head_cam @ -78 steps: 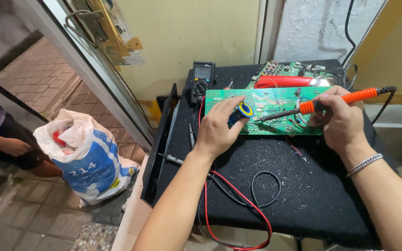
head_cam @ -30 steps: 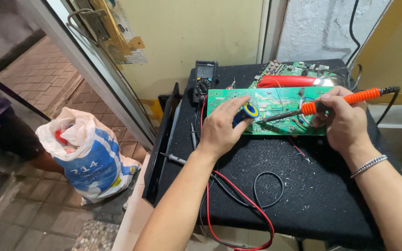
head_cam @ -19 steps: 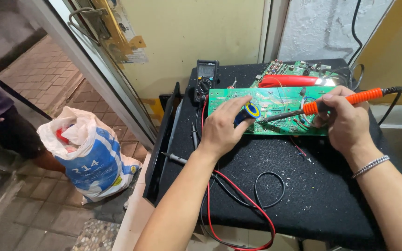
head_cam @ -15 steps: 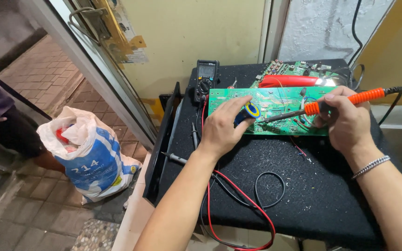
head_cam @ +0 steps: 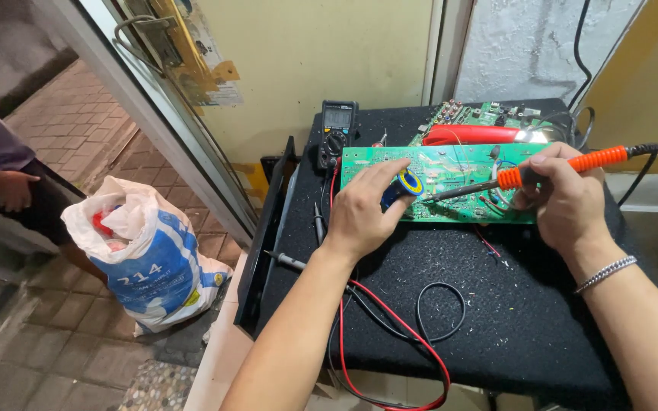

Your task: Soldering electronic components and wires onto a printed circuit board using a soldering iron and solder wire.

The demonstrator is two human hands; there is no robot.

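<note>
Green circuit board [head_cam: 458,186] flat on black felt-topped table [head_cam: 527,320], toward the far edge, long side running left to right. Upper face a bright green, crossed with pale traces and dotted with solder points; a few thin red leads trailing off the near right edge.

Left hand [head_cam: 363,213] resting on the board's left end, fingers curled around a small blue-and-yellow solder spool [head_cam: 404,185], thumb and forefinger pinched on it. Right hand [head_cam: 565,202] closed around the orange-handled soldering iron [head_cam: 542,169], dark metal tip angled down and left, meeting the board just right of the spool. Black cord leaving the handle's rear toward the right. Silver bracelet [head_cam: 605,274] on the right wrist.

Behind the board: a second green board [head_cam: 489,116], a red-handled tool [head_cam: 474,135] lying across it, and a black multimeter [head_cam: 336,133] at the table's far left corner. Red and black probe leads [head_cam: 390,335] looping over the near table surface.

On the floor left: a white-and-blue sack [head_cam: 146,255]. Another person's hand [head_cam: 13,190] at far left edge.
</note>
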